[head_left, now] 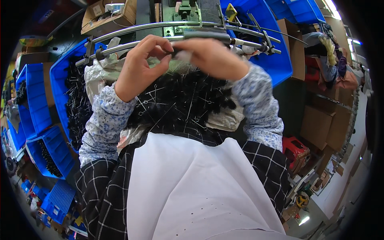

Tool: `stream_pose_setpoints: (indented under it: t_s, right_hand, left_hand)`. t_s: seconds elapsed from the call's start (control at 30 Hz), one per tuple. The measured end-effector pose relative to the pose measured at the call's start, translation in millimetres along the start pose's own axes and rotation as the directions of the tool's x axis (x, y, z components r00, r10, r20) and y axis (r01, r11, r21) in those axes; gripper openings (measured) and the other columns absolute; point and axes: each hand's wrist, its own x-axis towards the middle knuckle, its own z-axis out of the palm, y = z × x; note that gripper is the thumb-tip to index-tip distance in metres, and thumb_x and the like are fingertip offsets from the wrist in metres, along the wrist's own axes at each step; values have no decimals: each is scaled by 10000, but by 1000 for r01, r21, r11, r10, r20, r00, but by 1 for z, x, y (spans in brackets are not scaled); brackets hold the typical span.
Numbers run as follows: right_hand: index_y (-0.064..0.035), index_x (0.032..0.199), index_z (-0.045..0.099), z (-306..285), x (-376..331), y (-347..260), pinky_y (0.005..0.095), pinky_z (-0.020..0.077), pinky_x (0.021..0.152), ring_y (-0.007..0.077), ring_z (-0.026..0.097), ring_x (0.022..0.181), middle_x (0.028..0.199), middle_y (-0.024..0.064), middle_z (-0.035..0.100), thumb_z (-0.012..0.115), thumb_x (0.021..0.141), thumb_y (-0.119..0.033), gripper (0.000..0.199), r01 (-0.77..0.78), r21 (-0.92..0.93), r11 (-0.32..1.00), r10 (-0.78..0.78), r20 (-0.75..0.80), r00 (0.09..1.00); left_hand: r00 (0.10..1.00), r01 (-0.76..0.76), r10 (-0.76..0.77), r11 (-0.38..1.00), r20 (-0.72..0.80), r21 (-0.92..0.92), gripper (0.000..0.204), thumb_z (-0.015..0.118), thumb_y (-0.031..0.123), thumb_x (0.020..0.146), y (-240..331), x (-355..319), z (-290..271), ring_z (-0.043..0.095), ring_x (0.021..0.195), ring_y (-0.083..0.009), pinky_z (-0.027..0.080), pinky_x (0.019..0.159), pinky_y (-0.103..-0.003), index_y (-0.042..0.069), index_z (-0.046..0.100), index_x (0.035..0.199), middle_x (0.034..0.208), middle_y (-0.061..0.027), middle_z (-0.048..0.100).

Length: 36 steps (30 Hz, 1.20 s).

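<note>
Far left, a stack of blue bins (34, 100) runs down the edge, some with dark parts inside. Next over, a larger blue bin (60, 80) holds a heap of thin black pins (78, 108), and a crumpled plastic bag (96, 76) leans at its inner wall.

Now the left hand (138, 68): it is raised above the lap, thumb and forefinger pinched together on a small dark piece (173, 52), the other fingers curled loosely. What the piece is exactly, too small to tell. It sits right between the two hands, just under the curved metal rails (160, 26) that sweep across the top.

Below the hands, a big pile of black pins with wire loops (184, 100) lies on a pale sack (228, 118) in the lap, above a white apron (192, 188) and a black checked garment (100, 192).

Moving right, the right hand (212, 58) meets the left at the same small piece, back of the hand toward the camera; its fingertips are hidden, so I cannot tell whether they grip or only touch. Both sleeves are blue floral.

Behind it, a dark rod (208, 36) lies along the rails, a machine (186, 10) above. Further right, another blue bin (276, 52), then cardboard boxes (324, 124) and a red box (294, 150) lower down.
</note>
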Motion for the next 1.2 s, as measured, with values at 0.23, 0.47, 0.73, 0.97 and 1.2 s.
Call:
stream_pose_setpoints:
  t_s: [0.23,0.47,0.73,0.97,1.2]
  right_hand:
    - [-91,1102,596,4,25,57,370,496,720,286,615,846,918,124,622,576,831,-155,279,-288,-321,902,136,-421,897]
    - [-216,1054,656,-9,61,146,365,480,734,251,596,811,847,52,611,602,797,-188,264,-481,-634,606,5,-602,799]
    - [-158,959,661,-9,73,145,388,472,697,267,591,842,851,73,600,600,783,-175,186,-464,-544,699,33,-624,781]
    - [-156,932,661,-13,69,133,400,468,696,261,597,791,822,77,595,543,794,-196,186,-450,-549,704,8,-628,778]
    - [-152,905,665,-7,76,142,397,471,682,254,600,774,797,81,597,533,792,-178,175,-416,-571,708,-26,-609,792]
  left_hand:
    - [993,90,-97,990,63,108,360,630,40,792,-20,-13,-19,526,701,-73,445,640,-220,31,491,1124,985,-53,543]
    - [880,228,-339,916,333,330,399,685,174,753,-54,-14,-16,547,676,-204,457,622,-312,38,510,1085,973,-118,592]
    - [886,-16,-233,849,400,529,342,690,196,719,-61,-22,-9,597,814,-300,469,702,-382,96,538,1008,895,-99,617]
    - [891,-47,-224,819,394,571,434,698,202,704,-55,-24,-3,601,850,-318,476,717,-393,106,486,1070,921,-121,616]
    - [875,-39,-298,743,382,668,493,683,153,699,-50,-27,2,589,852,-350,464,732,-411,91,437,1122,925,-157,604]
